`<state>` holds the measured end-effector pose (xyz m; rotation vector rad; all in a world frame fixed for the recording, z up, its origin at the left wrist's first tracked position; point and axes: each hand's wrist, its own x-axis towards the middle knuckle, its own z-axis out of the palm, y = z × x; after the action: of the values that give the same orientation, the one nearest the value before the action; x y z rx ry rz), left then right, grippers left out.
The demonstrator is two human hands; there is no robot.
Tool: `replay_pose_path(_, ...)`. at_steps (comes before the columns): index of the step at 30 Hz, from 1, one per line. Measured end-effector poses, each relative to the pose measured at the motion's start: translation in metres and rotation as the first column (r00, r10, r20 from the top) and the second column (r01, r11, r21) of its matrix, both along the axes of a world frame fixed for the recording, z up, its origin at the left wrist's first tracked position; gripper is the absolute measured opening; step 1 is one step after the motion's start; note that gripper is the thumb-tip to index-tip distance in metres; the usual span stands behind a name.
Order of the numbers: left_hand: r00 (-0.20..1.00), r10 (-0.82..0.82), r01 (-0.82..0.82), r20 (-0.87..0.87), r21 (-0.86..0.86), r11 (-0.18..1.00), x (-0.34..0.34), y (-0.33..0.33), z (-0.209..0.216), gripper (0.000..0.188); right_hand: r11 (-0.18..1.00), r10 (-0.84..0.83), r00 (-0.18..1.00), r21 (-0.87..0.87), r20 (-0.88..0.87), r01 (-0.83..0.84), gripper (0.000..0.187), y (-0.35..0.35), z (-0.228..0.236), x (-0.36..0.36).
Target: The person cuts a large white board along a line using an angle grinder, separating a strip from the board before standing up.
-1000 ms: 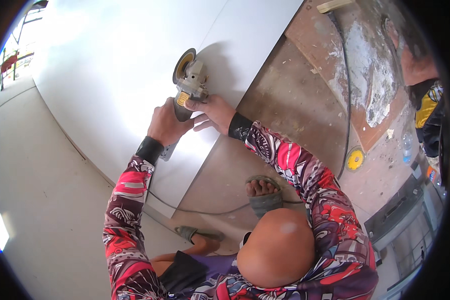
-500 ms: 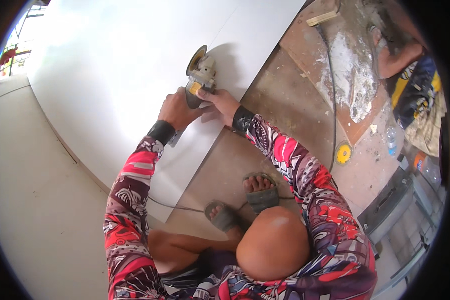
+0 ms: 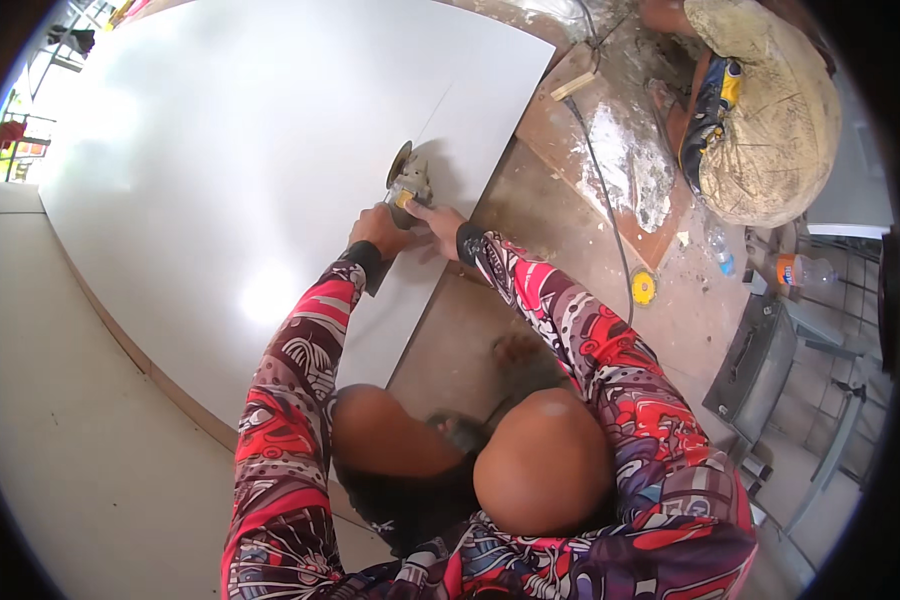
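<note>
The left hand (image 3: 379, 231) is clamped round the body of an angle grinder (image 3: 416, 184), coming at it from the left side with the wrist bent over the panel edge of my feed's centre. On the head view, the only one I have, I read the right hand (image 3: 440, 222) as pressed to the tool from the other side, its thumb on the housing; its fingers sit in shadow below, and I cannot tell how far they close. The two hands are close together.

The grinder is over a large white panel (image 3: 220, 180), near the panel's right edge, with its disc (image 3: 399, 165) standing on edge just beside the lower end of a thin dark line (image 3: 437, 108). Whether the disc touches the panel I cannot make out from here.

Below the arms I see two bent knees, and patterned red sleeves with black cuffs. To the right, a brown board (image 3: 663, 236) smeared with white lies on the floor, crossed by a black cord (image 3: 608, 195) and near a wooden block (image 3: 575, 72). Beyond the cord I get a yellow disc (image 3: 643, 280), a clear bottle (image 3: 720, 247), a grey metal frame (image 3: 765, 370) and another person in pale, stained clothing (image 3: 770, 120).
</note>
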<state>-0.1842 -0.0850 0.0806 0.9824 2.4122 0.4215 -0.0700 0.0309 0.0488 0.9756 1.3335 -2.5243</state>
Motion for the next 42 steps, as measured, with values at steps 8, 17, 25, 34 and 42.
replay_pose_path(8, 1.0, -0.018, 0.019, 0.022, -0.017, 1.0, 0.0, -0.005, 0.001, 0.056, 0.992, 0.126, 0.989, -0.019, 0.079, -0.125, 0.061, 0.013, -0.002, -0.004)
replay_pose_path(17, 1.0, 0.009, -0.008, 0.007, -0.085, 0.996, 0.005, -0.008, 0.026, 0.055, 0.996, 0.066, 0.996, -0.065, 0.065, -0.062, 0.055, 0.004, 0.003, -0.004)
replay_pose_path(25, 1.0, 0.029, -0.028, 0.006, -0.069, 0.997, 0.002, 0.011, 0.033, 0.056, 0.989, -0.025, 0.998, -0.15, -0.05, 0.017, 0.052, 0.018, 0.01, -0.005)
replay_pose_path(34, 0.998, 0.056, -0.056, -0.001, -0.094, 0.994, 0.003, 0.015, 0.041, 0.053, 0.99, 0.005, 0.996, -0.141, -0.09, -0.017, 0.057, 0.022, 0.014, -0.009)
replay_pose_path(42, 0.999, 0.038, -0.041, -0.034, -0.074, 0.996, -0.002, 0.019, 0.04, 0.049, 0.994, 0.001, 0.99, -0.106, -0.142, -0.016, 0.061, 0.026, 0.016, -0.011)
